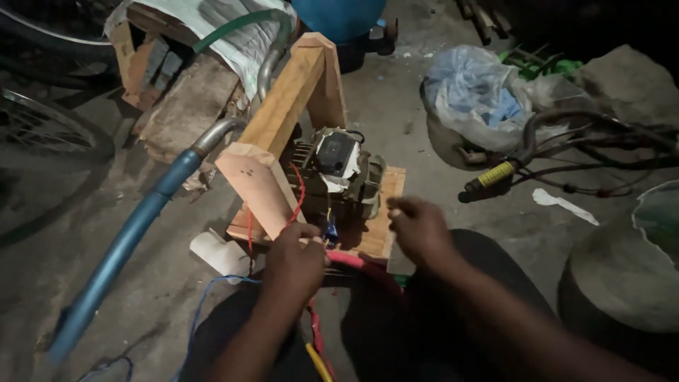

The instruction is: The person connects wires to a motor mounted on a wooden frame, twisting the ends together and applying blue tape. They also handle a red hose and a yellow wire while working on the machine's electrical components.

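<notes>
The electric motor point(338, 175) sat bolted or resting on a wooden base board point(382, 237), just in front of the person's knees, and everything else was best placed against it. Directly below the motor, the left hand point(296, 260) was pinched shut on a cluster of thin wires point(328, 230), with red strands running up toward the motor housing along the slanted wooden frame point(283, 120) to the motor's left. To the lower right of the motor, the right hand point(419, 228) hovered with its fingers loosely curled and blurred; whether it gripped anything could not be told. A thicker red cable point(357, 265) curved between the two hands, below the base board. The wires looked soft, light and easily kinked, with bare or taped ends likely fragile, so they seemed best held near the insulation rather than the tips. The motor itself looked heavy, rigid and metal, likely better shifted by its board than by its casing. A blue hose point(120, 247) ran well to the left of the motor, a white cylinder point(219, 252) lay at the board's lower left corner, and a crumpled plastic bag point(481, 95) lay to the upper right, beside a bicycle handlebar point(495, 175).
</notes>
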